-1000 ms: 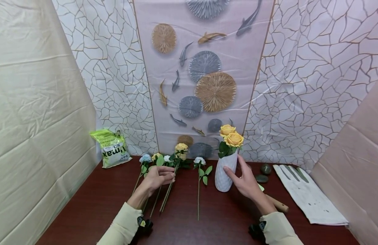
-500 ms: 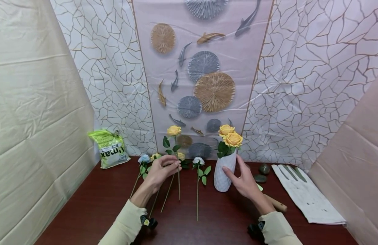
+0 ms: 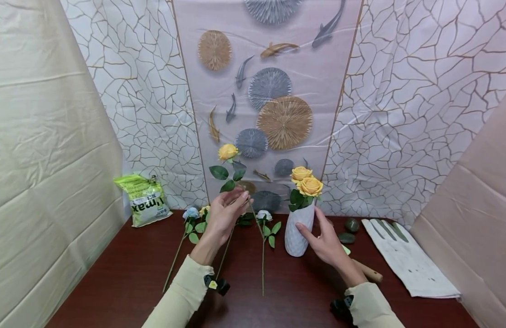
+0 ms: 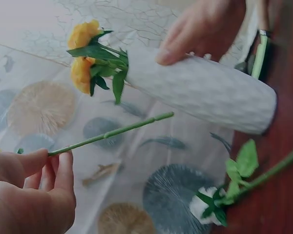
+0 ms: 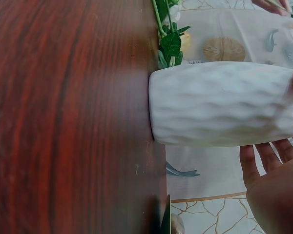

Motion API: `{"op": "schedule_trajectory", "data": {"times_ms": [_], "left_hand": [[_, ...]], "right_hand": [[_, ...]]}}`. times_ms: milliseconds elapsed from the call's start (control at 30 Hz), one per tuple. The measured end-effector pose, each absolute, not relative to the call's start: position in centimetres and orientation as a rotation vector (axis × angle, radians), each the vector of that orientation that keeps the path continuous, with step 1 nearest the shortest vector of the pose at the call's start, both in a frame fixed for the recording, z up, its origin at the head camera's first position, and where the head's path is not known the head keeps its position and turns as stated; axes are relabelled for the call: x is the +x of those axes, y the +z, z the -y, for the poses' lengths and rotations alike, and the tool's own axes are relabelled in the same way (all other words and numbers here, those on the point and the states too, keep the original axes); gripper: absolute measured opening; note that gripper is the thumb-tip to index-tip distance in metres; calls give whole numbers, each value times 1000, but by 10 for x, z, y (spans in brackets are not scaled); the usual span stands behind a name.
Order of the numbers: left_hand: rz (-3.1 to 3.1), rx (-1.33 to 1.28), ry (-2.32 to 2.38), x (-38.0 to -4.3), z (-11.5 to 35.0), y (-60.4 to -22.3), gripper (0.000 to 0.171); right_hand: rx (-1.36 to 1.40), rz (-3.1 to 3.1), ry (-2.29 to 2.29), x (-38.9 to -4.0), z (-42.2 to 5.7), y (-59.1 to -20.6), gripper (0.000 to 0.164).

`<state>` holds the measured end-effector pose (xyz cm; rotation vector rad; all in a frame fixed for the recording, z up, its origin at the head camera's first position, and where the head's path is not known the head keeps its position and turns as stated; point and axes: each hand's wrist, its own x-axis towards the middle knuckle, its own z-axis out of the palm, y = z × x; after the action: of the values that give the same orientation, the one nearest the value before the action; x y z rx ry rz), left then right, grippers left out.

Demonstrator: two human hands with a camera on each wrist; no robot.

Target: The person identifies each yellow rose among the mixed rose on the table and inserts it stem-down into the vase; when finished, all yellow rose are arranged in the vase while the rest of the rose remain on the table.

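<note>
My left hand (image 3: 226, 213) pinches the stem of a yellow rose (image 3: 228, 152), raised above the table. Its bloom points up and its lower stem slants toward the right; in the left wrist view the bare stem end (image 4: 162, 117) sticks out past the fingertips. A white textured vase (image 3: 297, 234) stands on the table, holding two yellow roses (image 3: 310, 187) with dark green leaves. My right hand (image 3: 329, 240) grips this vase from its right side, thumb in front, fingers behind. Between both hands lies a white rose (image 3: 264, 216) with its stem toward me.
Left of it on the dark red table (image 3: 125, 278) lie a light blue rose (image 3: 191, 213) and other stems, partly behind my left arm. A green-and-white bag (image 3: 148, 202) stands back left. To the right are dark stones (image 3: 352, 225), a wooden handle (image 3: 369, 272) and a white cloth (image 3: 416, 269).
My left hand has lifted one yellow rose off the bunch on the table, upward and to the right, and its stem has tilted. The right hand keeps its grip on the vase.
</note>
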<state>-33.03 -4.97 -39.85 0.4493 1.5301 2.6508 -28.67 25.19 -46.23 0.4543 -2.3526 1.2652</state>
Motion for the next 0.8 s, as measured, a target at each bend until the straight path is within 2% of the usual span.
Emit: {"op": "schedule_trajectory", "data": {"times_ms": [133,333,467,600,800], "left_hand": [[-1503,466,2729,-333,38,-382,56],[-1450,484,2893,-333,17,-357,44],[-1406,531,2982,-331,2,-344,43],[-1398,587,3023,-329,-9,-337,42],[-1498,687,2985,-327,-22,-338,31]], "right_hand": [[458,2351,1257,-286,-252,-461,69],[465,2350,1264,-287,-251,-462,68],[470,2349,1262,-287,-251,-463,68],[480,2340,1264,-287,-252,-462,69],[487,2329,1268,-288,-252,-462,69]]}}
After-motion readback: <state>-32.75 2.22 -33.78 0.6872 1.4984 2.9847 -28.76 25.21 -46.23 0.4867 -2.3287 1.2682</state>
